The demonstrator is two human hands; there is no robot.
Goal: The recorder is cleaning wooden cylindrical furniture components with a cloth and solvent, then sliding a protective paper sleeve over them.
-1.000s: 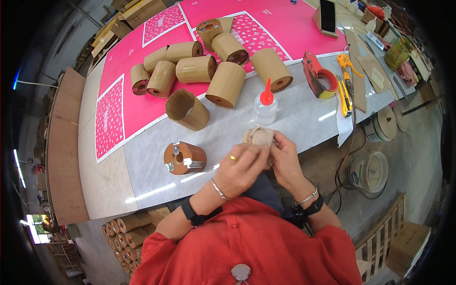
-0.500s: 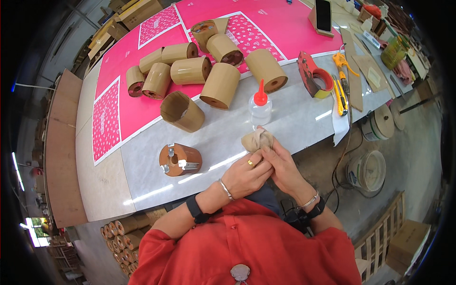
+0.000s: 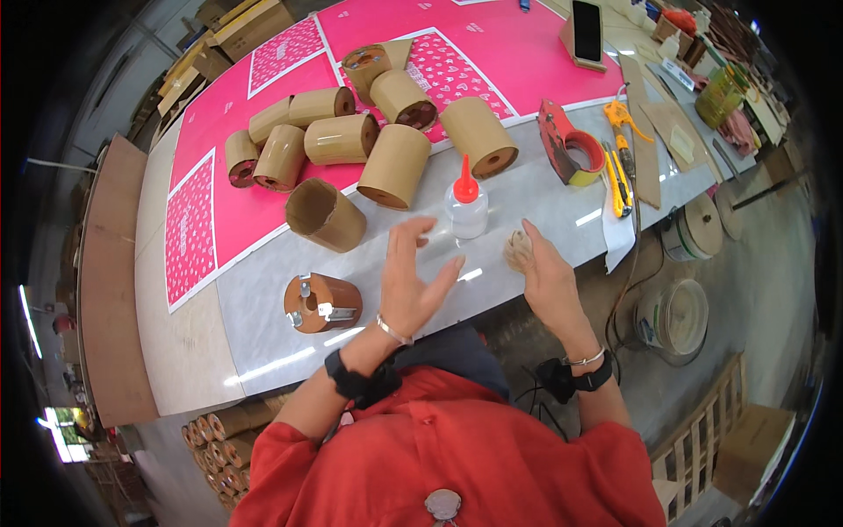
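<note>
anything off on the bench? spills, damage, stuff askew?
No spill or damage visible. The glue bottle stands upright and capped. The brown tubes lie tumbled at mixed angles on the pink sheets. The right hand holds a crumpled wad; the left hand is open, empty.

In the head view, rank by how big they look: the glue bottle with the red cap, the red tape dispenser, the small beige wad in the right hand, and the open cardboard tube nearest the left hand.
1. open cardboard tube
2. red tape dispenser, close to the tube in size, so that order is unsure
3. glue bottle
4. beige wad, partly hidden by the right hand
</note>
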